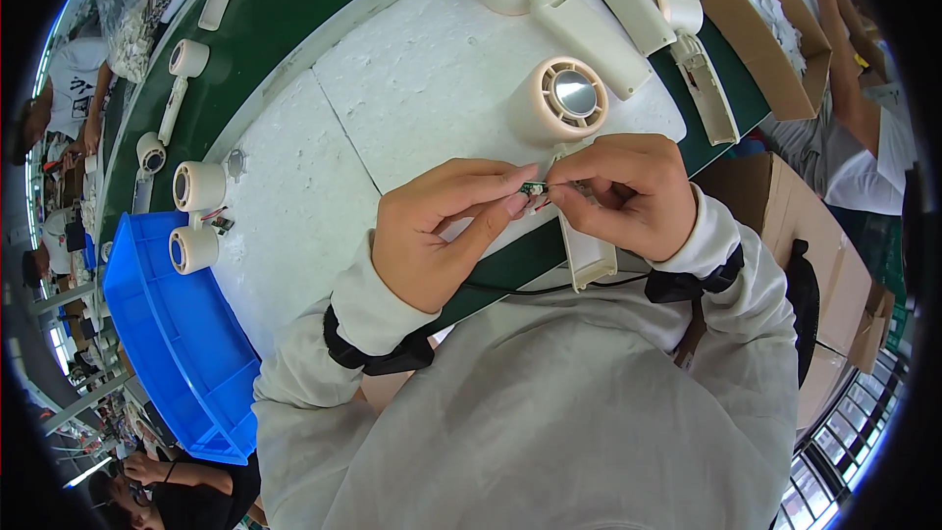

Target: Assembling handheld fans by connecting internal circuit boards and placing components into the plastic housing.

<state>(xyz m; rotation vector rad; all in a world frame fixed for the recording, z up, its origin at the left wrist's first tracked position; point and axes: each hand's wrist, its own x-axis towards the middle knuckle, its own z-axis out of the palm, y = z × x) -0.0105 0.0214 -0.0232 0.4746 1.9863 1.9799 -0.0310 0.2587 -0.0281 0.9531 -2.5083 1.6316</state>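
My left hand pinches a small green circuit board between thumb and fingertips. At the board's right end my right hand is closed in a pinch. A bit of red wire shows there, but what its fingertips grip is too small to make out. Just beyond my hands is a cream handheld fan with a round silver centre, its head on the white foam surface. Its open, hollow handle extends toward me beneath my right hand, which hides part of it.
A blue bin stands at the left. Beside it are two cream fan heads with wires and a small board. More fans lie at the far right by a cardboard box. Others rest on the green belt. People sit nearby.
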